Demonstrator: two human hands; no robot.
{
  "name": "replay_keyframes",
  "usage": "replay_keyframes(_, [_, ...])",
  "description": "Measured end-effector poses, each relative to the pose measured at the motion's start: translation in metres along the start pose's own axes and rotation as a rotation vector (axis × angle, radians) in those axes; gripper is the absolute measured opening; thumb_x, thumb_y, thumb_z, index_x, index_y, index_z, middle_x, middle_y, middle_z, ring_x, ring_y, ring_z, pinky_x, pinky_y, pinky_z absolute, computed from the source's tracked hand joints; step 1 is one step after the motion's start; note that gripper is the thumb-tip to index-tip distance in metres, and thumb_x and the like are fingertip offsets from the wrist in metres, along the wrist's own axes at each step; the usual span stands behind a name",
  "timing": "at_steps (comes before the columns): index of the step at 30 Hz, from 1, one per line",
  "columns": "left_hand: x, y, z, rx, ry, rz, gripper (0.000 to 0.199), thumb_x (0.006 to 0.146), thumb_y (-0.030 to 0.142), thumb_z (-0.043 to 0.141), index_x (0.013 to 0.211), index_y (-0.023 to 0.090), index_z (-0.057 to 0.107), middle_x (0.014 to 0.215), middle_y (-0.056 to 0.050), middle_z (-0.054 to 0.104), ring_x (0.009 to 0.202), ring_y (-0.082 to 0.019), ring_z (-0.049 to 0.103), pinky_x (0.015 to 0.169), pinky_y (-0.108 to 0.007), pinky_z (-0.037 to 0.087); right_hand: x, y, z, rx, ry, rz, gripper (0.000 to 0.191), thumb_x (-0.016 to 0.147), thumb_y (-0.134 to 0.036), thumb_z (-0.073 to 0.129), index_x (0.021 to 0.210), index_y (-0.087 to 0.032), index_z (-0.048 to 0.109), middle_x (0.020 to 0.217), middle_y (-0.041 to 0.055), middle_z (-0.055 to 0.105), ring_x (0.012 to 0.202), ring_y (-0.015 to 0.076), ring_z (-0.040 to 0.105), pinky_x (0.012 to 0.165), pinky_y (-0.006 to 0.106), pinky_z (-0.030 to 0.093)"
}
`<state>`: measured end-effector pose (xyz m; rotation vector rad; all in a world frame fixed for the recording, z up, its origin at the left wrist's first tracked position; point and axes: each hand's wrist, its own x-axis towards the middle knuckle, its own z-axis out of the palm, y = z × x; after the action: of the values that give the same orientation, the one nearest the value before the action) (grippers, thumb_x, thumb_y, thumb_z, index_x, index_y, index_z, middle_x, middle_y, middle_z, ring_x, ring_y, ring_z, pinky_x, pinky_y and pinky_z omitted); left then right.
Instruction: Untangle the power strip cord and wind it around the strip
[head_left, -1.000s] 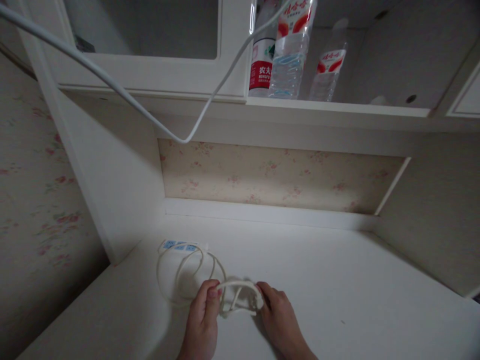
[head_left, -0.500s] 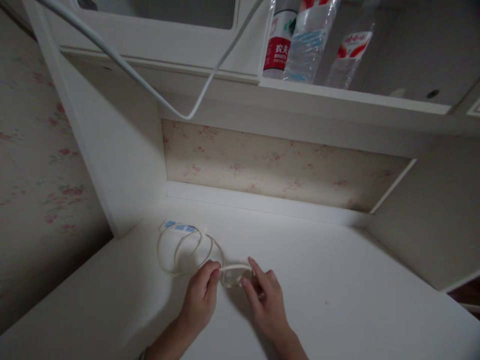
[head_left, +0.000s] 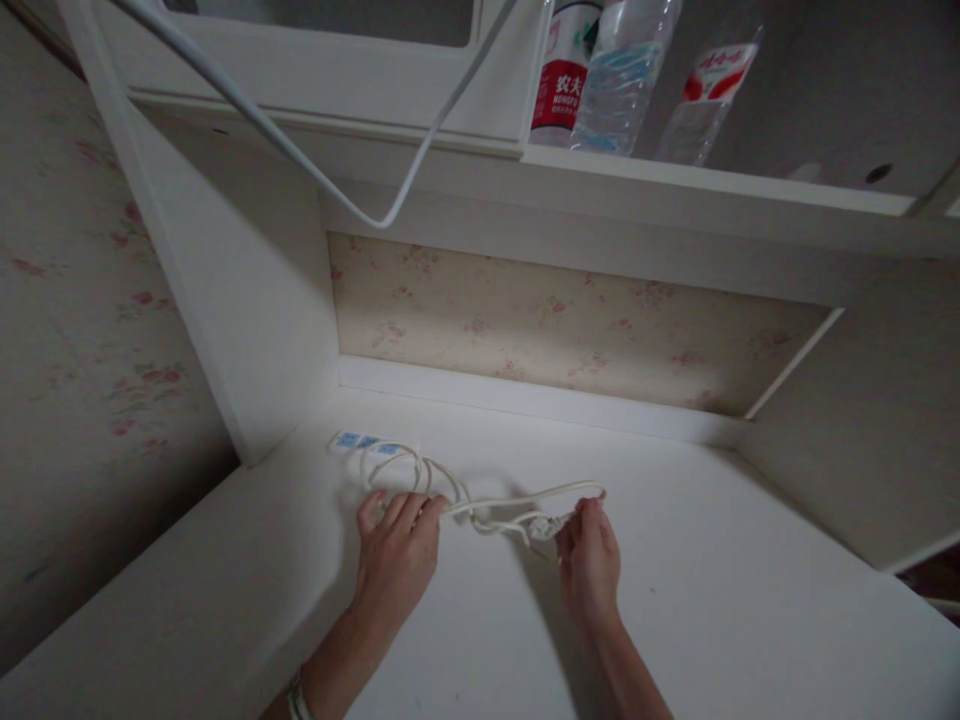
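A white cable [head_left: 525,497] runs in loops above the white desktop, between and behind my hands. My left hand [head_left: 401,540] is closed on the cable, knuckles up, near the coil at the left. Further right, my right hand [head_left: 592,555] pinches another stretch of the cable, where it bends back on itself. A pale plug [head_left: 545,527] hangs just left of my right fingertips. Behind my left hand lies a white power strip [head_left: 367,442] with blue labels, partly crossed by the cable loops.
The white desktop [head_left: 712,620] meets a side panel [head_left: 225,270] at the left. Overhead, a shelf [head_left: 712,182] holds plastic bottles [head_left: 622,85]. A thick grey-white cord [head_left: 300,178] hangs down in front of the cabinet.
My right hand has moved right and slightly up with the cable, away from my left hand. The cable between them is stretched longer, and the left coil looks smaller. My left hand has turned knuckles up.
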<state>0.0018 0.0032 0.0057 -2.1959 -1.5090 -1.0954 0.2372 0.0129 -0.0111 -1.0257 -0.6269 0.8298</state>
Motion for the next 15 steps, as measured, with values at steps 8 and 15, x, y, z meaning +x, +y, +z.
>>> replay_keyframes(8, [0.008, -0.032, 0.003, -0.140, 0.345, -0.342, 0.018, 0.088, 0.027, 0.050, 0.102, 0.018, 0.057, 0.105, -0.011, 0.055, 0.104, -0.026, 0.052, 0.095, -0.044, 0.040, 0.017, -0.017, -0.025, 0.144, -0.175, 0.292, 0.038, 0.079, -0.054, 0.062, 0.067, -0.021, 0.047, 0.038, -0.0137, 0.024, 0.030, 0.0047, 0.015, 0.033, 0.020, 0.026])
replay_keyframes(15, [0.012, -0.049, 0.015, -0.305, 0.383, -0.510, 0.022, 0.088, 0.039, 0.050, 0.096, 0.018, 0.052, 0.114, -0.013, 0.052, 0.118, -0.026, 0.046, 0.104, -0.046, 0.035, 0.030, -0.025, -0.044, 0.331, -0.171, 0.136, 0.033, 0.081, -0.046, 0.063, 0.063, -0.022, 0.049, 0.039, -0.0114, 0.029, 0.036, 0.0076, 0.033, 0.047, 0.025, 0.040])
